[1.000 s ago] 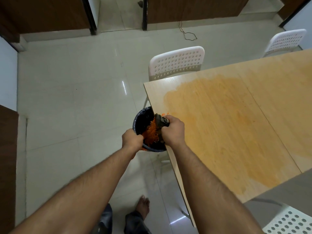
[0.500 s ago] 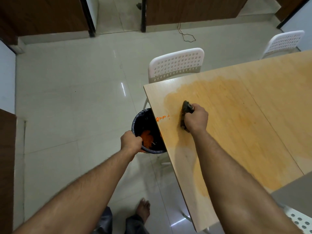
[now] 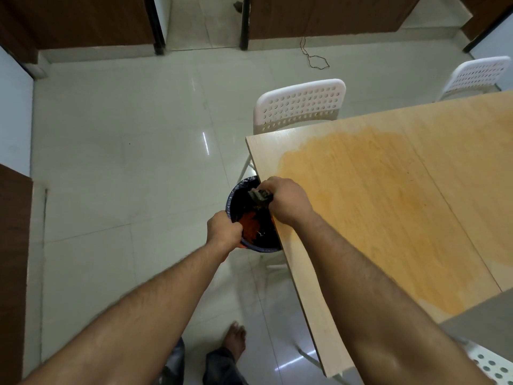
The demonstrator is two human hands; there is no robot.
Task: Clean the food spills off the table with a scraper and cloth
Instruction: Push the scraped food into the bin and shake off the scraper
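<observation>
The right hand is now hanging over the bin at the tabletop's edge, its grip clenched round the scraper; half a second ago it was out on the wood, dragging the scraper toward that edge. The small orange crumbs that were lying near the edge are gone from the surface, so the pass is apparently ending with them going into the bin, where orange scraps are already lying. The left hand is holding the bin's rim as before, keeping it tucked against and just below the edge.

What is remaining is the broad orange stain spreading across most of the visible wood. It looks like a thin film rather than solids, so the scraping is probably nearing its end and the wiping is becoming the main job. No cloth is showing in this view.
</observation>
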